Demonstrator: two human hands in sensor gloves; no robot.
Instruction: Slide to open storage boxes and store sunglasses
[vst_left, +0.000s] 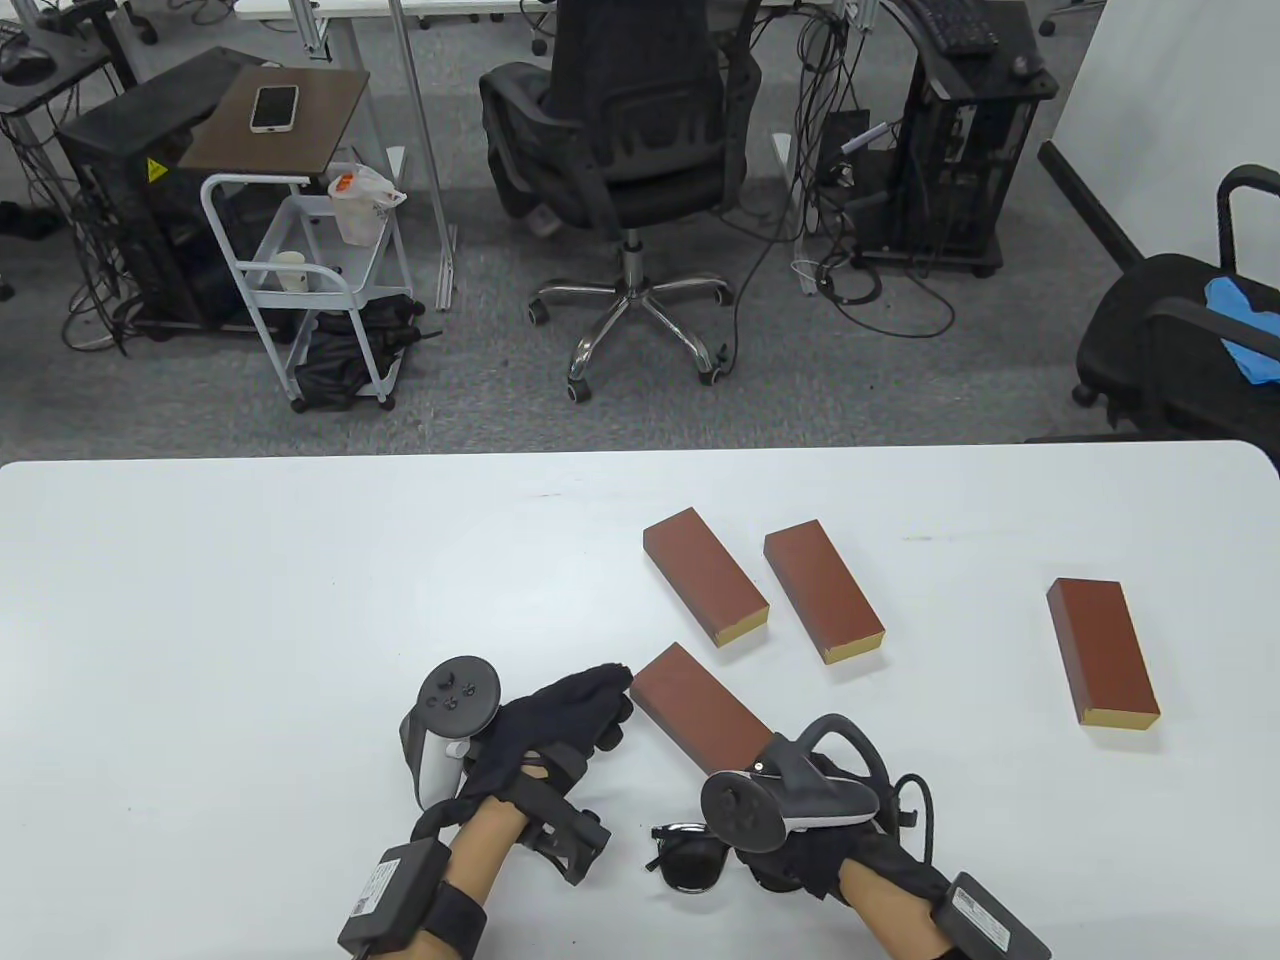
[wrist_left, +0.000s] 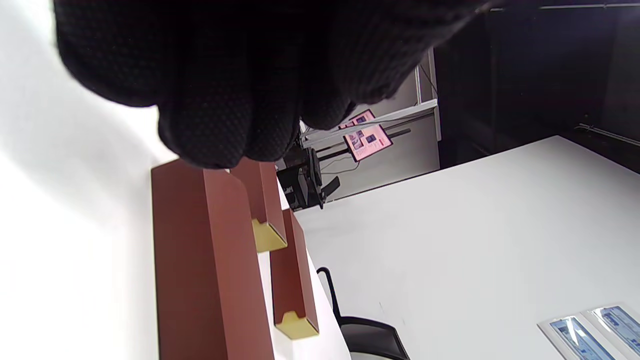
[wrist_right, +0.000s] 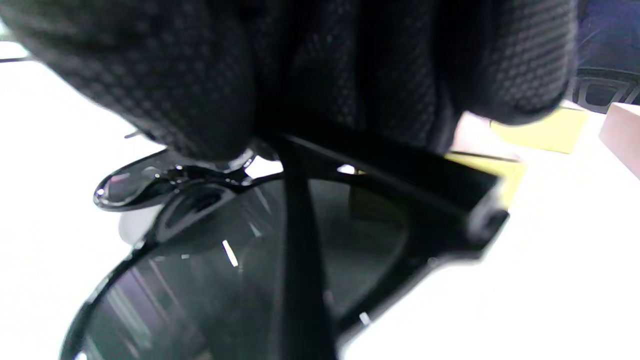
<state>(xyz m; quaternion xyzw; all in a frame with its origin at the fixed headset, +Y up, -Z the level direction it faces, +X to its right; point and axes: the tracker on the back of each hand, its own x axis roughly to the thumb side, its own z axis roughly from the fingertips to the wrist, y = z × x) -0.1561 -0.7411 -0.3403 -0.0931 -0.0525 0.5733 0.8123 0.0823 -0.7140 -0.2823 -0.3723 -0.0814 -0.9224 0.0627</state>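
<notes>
Bright even light, blurred wrist close-ups, soft shadows

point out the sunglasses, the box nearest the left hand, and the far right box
sunglasses (vst_left: 690, 858), table view, dark lens
nearest box (vst_left: 700, 708), table view, brown top face
far right box (vst_left: 1100, 645), table view, brown top face

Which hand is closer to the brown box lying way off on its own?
Right. The right hand holds the sunglasses at the table's near edge, nearer the lone box; the left hand sits farther away, touching the nearest box.
</notes>
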